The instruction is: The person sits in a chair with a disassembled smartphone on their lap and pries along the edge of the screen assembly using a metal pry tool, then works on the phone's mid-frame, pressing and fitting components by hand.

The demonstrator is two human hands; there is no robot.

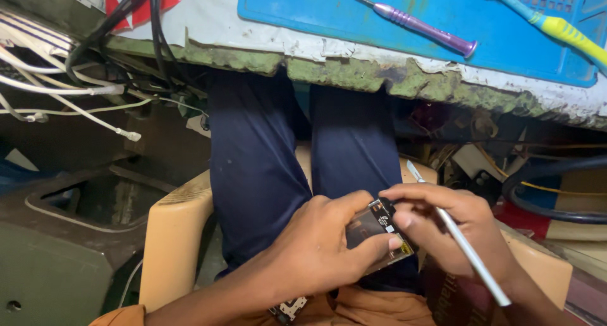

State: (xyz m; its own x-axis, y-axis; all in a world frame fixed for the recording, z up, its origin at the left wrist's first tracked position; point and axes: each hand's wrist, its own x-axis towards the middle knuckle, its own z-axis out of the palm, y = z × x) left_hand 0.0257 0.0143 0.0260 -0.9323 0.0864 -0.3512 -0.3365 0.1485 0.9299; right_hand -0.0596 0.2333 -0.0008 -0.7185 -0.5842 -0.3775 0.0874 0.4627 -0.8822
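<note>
Below the tabletop edge, over the lap: both hands worked at a small opened phone [378,232].
Left hand [316,250]: clenched around the phone, thumb laid across its lower end, holding it above the dark blue trousers [265,168].
Right hand [442,228]: fingertips pinched at the phone's upper corner; a slim white tool with a flat metal tip [465,247] rested between the fingers, tip pointing up and away from the phone.
Phone: back off, inner board and metal shielding exposed; held between both hands, not resting on anything.
Progress (judged): casing was already open; tool tip was not engaged, so work on the internals looked unfinished. No loose parts could be made out.
Seat: pale orange plastic chair [174,237].
Tabletop: worn, chipped green edge [354,73]; blue work mat [442,16] carried a purple screwdriver [417,25] and a yellow-and-teal brush handle [563,30], both untouched.
Surroundings: white and black cables [76,79] hung at left; clutter and thick black cable at right, dim light.
</note>
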